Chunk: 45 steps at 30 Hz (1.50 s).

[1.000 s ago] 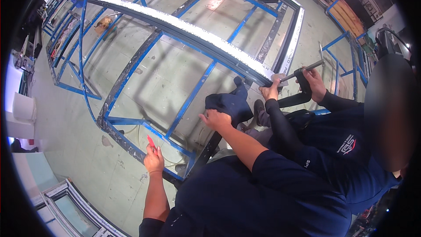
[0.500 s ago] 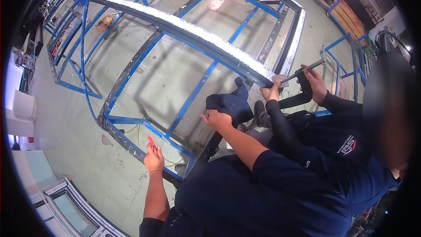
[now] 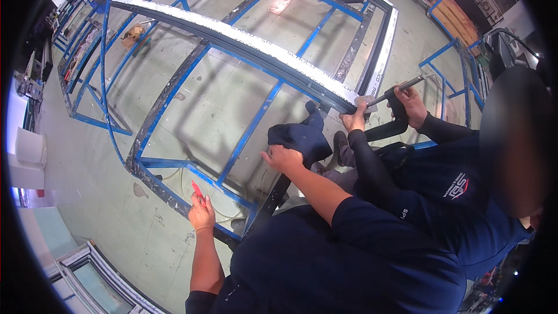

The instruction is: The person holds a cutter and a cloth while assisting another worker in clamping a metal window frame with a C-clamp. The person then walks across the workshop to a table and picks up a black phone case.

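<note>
My left hand (image 3: 201, 215) is closed around a slim red tool (image 3: 197, 189) of a kind I cannot make out, its tip pointing up and away. It is above the near left corner of a blue and dark metal frame stand (image 3: 168, 99). My right hand (image 3: 285, 159) has its fingers curled against a dark navy cloth (image 3: 297, 138), which bunches beside the stand; part of the fingers is hidden in it. Beyond the cloth, a long frame profile (image 3: 232, 32) with white protective film lies across the stand.
At my right a co-worker (image 3: 430, 192) leans in, both hands on a tool with a grey rod and black curved handle (image 3: 398, 113) at the profile's corner. A blue hose (image 3: 103, 64) hangs at left. A wooden panel (image 3: 456, 17) stands far right; a window frame (image 3: 96, 279) is lower left.
The whole view has shifted slightly, everything moving a little left and up. My left hand still holds the red tool, now tilted more to the left; my right hand stays at the cloth.
</note>
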Tool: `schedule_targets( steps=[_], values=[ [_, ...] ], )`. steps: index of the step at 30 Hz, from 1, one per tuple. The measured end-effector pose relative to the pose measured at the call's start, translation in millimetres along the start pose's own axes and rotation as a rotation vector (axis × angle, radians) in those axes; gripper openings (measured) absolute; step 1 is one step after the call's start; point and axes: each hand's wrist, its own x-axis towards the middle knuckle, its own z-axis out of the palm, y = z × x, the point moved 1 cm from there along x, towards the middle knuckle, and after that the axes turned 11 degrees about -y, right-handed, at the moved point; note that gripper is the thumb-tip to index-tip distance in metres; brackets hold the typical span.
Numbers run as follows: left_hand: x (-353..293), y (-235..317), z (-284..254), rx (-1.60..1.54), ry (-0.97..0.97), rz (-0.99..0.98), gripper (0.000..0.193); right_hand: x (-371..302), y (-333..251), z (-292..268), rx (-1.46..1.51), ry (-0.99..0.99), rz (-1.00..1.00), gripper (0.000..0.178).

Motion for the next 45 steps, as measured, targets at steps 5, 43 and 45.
schedule_targets(
  steps=[5,43,45],
  values=[
    [-1.3,1.7,0.0,-0.027,0.012,-0.011,0.042,0.8,3.7,0.6,-0.013,-0.008,-0.012,0.056],
    [74.5,-46.6,-64.6,-0.203,-0.083,0.340,0.040,-53.1,-44.4,37.7,-0.204,0.215,-0.056,0.053],
    [93.3,-62.3,-67.1,-0.144,-0.125,0.370,0.040,-51.1,-43.3,41.4,-0.146,0.252,-0.055,0.053]
  ],
)
